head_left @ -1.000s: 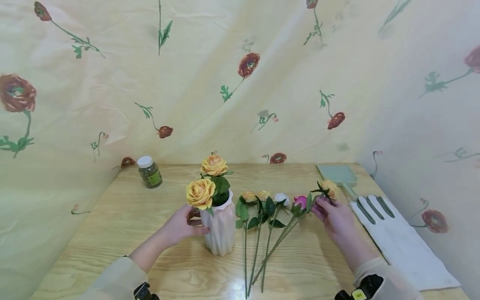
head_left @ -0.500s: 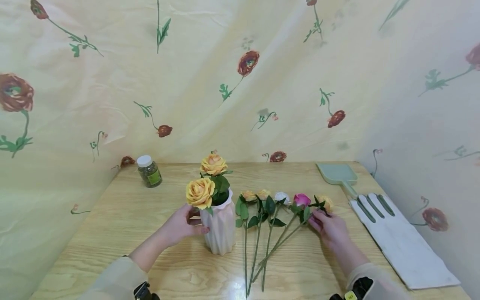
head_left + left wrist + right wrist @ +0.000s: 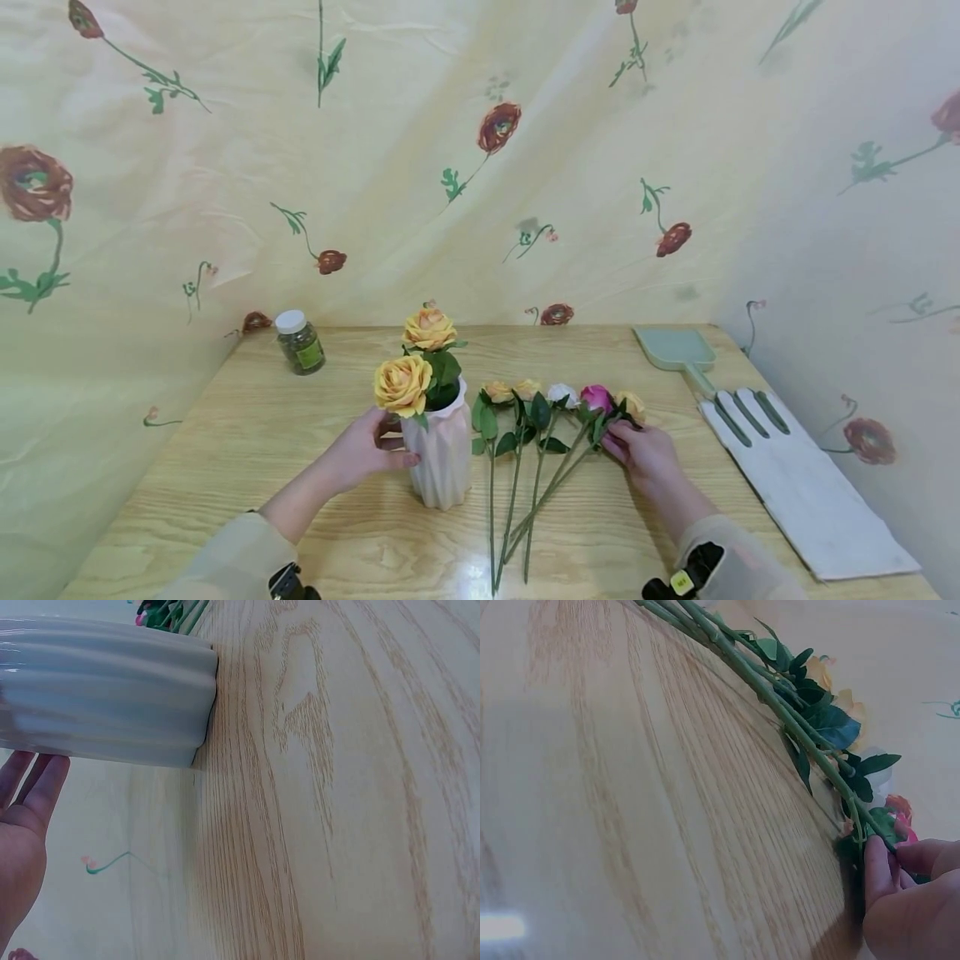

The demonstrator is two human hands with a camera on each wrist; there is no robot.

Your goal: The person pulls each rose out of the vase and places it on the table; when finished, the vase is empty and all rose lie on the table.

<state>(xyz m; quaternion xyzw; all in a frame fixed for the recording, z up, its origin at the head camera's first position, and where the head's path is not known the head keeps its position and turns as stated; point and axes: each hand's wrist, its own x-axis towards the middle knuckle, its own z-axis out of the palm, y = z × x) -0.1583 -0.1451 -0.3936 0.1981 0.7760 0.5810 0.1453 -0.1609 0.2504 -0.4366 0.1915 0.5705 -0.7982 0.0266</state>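
A white fluted vase (image 3: 438,467) stands upright on the table, holding two yellow artificial roses (image 3: 402,386). My left hand (image 3: 369,450) grips its left side, thumb at the front and fingers partly hidden behind; in the left wrist view the fingertips (image 3: 52,766) meet the vase wall. Right of the vase, several artificial roses lie in a row, among them a white rose (image 3: 562,396) and a pink rose (image 3: 596,398). My right hand (image 3: 647,454) pinches the stem of a yellow rose (image 3: 630,406) just below its bloom, at the row's right end. Its stem crosses the others.
A lidded glass jar (image 3: 301,343) stands at the back left of the table. At the back right lies a pale green dustpan (image 3: 675,346), and in front of it a white glove (image 3: 810,492) with green stripes. A flower-printed cloth (image 3: 405,167) hangs behind.
My right hand has moved left and slightly nearer with the yellow rose, bringing its bloom beside the pink rose. The left hand and vase have stayed in place.
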